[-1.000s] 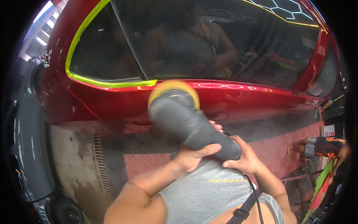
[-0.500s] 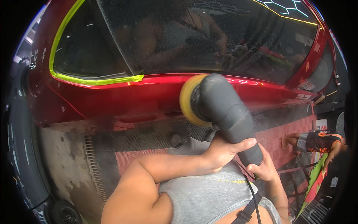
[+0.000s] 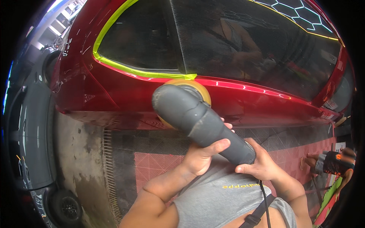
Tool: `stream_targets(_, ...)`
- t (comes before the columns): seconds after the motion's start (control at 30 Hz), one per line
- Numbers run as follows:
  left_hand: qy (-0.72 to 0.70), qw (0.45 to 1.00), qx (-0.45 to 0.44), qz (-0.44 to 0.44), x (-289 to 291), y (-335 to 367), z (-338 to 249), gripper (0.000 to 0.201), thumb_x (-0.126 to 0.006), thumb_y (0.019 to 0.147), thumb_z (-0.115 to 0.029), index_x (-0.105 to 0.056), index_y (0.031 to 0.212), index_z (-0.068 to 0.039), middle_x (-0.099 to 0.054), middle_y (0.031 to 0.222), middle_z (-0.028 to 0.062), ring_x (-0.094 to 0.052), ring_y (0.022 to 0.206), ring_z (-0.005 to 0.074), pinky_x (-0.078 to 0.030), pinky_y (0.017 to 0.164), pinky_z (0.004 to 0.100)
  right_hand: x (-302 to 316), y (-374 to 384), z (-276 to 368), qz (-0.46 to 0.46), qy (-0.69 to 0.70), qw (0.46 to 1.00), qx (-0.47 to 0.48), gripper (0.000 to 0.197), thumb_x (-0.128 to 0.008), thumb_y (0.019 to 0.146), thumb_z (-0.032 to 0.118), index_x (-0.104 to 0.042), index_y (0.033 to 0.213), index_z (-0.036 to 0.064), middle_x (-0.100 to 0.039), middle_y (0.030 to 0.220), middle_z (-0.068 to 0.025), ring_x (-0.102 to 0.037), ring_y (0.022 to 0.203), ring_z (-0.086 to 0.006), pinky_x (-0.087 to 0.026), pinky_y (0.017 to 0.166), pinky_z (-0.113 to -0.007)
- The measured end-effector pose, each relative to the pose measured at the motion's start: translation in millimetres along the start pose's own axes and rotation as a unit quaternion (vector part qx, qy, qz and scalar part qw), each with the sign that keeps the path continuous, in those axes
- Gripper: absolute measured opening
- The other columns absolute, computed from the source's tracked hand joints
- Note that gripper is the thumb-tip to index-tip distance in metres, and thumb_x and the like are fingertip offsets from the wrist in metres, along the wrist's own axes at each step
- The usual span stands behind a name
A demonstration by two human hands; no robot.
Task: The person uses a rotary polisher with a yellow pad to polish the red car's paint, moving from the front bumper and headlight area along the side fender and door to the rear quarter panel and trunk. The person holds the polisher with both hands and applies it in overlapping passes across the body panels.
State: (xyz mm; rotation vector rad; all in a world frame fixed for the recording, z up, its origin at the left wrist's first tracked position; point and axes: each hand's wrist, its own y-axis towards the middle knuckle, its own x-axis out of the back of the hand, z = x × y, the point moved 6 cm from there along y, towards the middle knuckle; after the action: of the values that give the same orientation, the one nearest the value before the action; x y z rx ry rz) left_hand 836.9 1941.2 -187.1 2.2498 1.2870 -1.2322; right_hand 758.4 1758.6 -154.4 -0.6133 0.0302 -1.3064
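Head view: my left hand (image 3: 199, 157) and right hand (image 3: 260, 165) both hold a firm grip around the grey polisher (image 3: 201, 119). Its yellow pad (image 3: 197, 86) presses against the red car door (image 3: 247, 100), below the green masking tape (image 3: 144, 72).

A car detailing workshop: a red car (image 3: 114, 87) with taped window trim (image 3: 125, 68) stands over red floor tiles (image 3: 152, 167) and a drain grate (image 3: 110, 163).

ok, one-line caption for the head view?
Both hands, left hand and right hand, hold a grey polisher, its yellow pad against a red car door.
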Motion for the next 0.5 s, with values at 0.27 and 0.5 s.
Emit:
stream_targets(0.27, 0.022, 0.995, -0.081, -0.05, 29, -12, -57, 0.069, -0.084, 0.088, -0.019, -0.053, 0.149, -0.007, -0.066, 0.136, 0.0172, -0.064, 0.134, 0.0392, -0.051, 0.118, 0.0597, -31, 40, 44, 0.05, -0.038, 0.997, 0.036, 0.104, -0.09, 0.083, 0.063, -0.047, 0.15, -0.0037, -0.07, 0.13, -0.0318, -0.069, 0.128, -0.0435, -0.055, 0.106, -0.049)
stream_targets(0.5, -0.019, 1.0, -0.017, -0.017, -4, -8, -21, 0.064, -0.082, 0.091, -0.01, -0.052, 0.148, -0.007, -0.065, 0.137, 0.015, -0.064, 0.133, 0.0322, -0.051, 0.118, 0.0541, -1, -2, 28, 0.019, -0.001, 1.0, 0.011, 0.098, -0.097, 0.08, 0.048, -0.048, 0.148, -0.0037, -0.07, 0.128, -0.0258, -0.07, 0.123, -0.0341, -0.054, 0.105, -0.046)
